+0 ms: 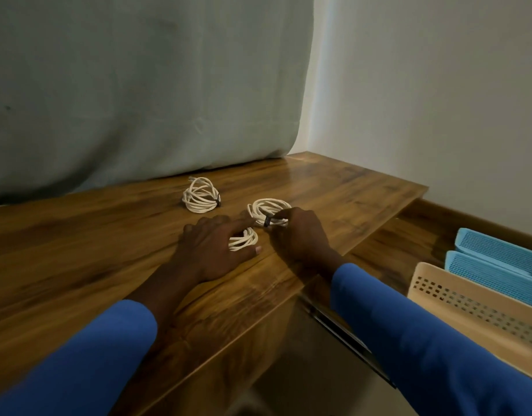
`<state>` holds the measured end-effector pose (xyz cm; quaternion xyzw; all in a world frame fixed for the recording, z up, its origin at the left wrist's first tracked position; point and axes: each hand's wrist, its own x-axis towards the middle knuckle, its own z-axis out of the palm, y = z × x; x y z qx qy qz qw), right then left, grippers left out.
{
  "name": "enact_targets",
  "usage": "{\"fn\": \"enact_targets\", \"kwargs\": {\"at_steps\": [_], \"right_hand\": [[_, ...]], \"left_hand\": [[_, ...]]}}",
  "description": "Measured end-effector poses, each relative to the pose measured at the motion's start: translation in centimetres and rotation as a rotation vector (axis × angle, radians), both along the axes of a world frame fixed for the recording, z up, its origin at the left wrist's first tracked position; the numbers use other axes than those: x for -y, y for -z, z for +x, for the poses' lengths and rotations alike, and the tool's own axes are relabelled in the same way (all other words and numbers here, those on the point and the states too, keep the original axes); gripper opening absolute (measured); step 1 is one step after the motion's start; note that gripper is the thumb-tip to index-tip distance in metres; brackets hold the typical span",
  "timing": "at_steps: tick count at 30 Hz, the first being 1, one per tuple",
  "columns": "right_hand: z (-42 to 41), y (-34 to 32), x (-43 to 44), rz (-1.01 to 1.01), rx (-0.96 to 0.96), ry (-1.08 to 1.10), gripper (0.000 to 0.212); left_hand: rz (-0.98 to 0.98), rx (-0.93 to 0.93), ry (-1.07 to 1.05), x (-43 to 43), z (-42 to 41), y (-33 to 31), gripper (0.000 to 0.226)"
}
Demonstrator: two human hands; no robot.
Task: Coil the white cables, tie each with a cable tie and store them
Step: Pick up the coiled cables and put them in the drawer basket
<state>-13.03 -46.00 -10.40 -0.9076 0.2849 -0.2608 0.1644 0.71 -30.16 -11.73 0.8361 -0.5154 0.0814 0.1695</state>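
Observation:
Three white cable coils lie on the wooden table (78,235). The far coil (201,196) is bound with a dark tie and lies apart from my hands. My left hand (212,249) rests over the near coil (243,239), with fingers curled around it. My right hand (300,235) pinches the middle coil (267,209) at its dark tie (267,221). Part of the near coil is hidden under my left fingers.
A beige perforated tray (457,307) and two blue perforated trays (499,265) stand on a lower surface at the right. A grey-green curtain (138,85) hangs behind the table. The table's right edge drops off just beyond my right hand.

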Motion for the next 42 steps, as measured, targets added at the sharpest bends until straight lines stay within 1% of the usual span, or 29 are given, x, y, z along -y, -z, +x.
{"fn": "enact_targets", "kwargs": {"at_steps": [2,6,9,13,15,17,19,21,24,27,29,30,31,33,35,37,40,42], "right_hand": [[-0.4,0.2,0.2,0.042,0.074,0.0,0.022],[-3.0,0.0,0.7,0.214,0.269,0.052,0.032],[-6.7,0.0,1.7,0.257,0.33,0.086,0.035],[-14.9,-0.3,3.1,0.188,0.313,0.124,0.041],[-19.7,-0.8,4.1,0.15,0.31,0.192,0.045],[-24.5,-1.2,5.6,0.094,0.273,0.281,0.043],[-29.0,-1.7,7.5,0.041,0.237,0.393,0.037],[-32.9,-2.0,9.5,0.056,0.16,0.48,0.035],[-36.7,-1.6,12.4,0.128,0.039,0.557,0.037],[-38.5,-0.9,15.2,0.169,-0.004,0.585,0.035],[-38.7,-0.4,16.9,0.206,-0.039,0.571,0.036],[-38.6,-0.1,17.6,0.222,-0.052,0.563,0.036],[-38.4,0.1,18.2,0.232,-0.061,0.56,0.035],[-38.0,0.7,19.4,0.235,-0.084,0.56,0.034],[-37.7,1.3,20.4,0.248,-0.129,0.552,0.034],[-37.7,2.0,21.3,0.242,-0.234,0.53,0.032],[-38.1,3.0,22.0,0.227,-0.404,0.502,0.031],[-38.5,3.4,22.2,0.225,-0.425,0.509,0.028]], "left_hand": [[-0.048,0.005,0.01,0.1,0.4,0.3,0.079],[-0.158,-0.031,0.102,-0.3,0.0,0.2,0.067],[-0.255,-0.056,0.186,-0.7,-1.1,-0.3,0.062],[-0.393,-0.107,0.254,0.0,-4.6,-1.3,0.05],[-0.468,-0.17,0.316,1.4,-8.0,-1.9,0.047],[-0.507,-0.201,0.417,3.4,-12.2,-2.5,0.048],[-0.484,-0.244,0.551,5.9,-16.6,-2.6,0.051],[-0.383,-0.269,0.66,8.7,-20.8,-2.4,0.053],[-0.149,-0.264,0.769,12.4,-26.2,-1.8,0.055],[0.142,-0.427,0.824,15.9,-29.4,-1.6,0.04],[0.345,-0.527,0.791,18.3,-30.8,-1.3,0.028],[0.453,-0.588,0.738,19.5,-31.3,-1.1,0.026],[0.559,-0.655,0.672,20.6,-31.7,-0.8,0.027],[0.713,-0.744,0.568,22.9,-32.4,-0.1,0.04],[0.823,-0.81,0.513,24.4,-33.1,0.7,0.045],[0.889,-0.83,0.505,25.7,-33.9,1.6,0.047],[0.936,-0.884,0.513,26.8,-35.3,2.7,0.039],[0.95,-0.912,0.539,27.5,-36.8,3.4,0.038]]}}
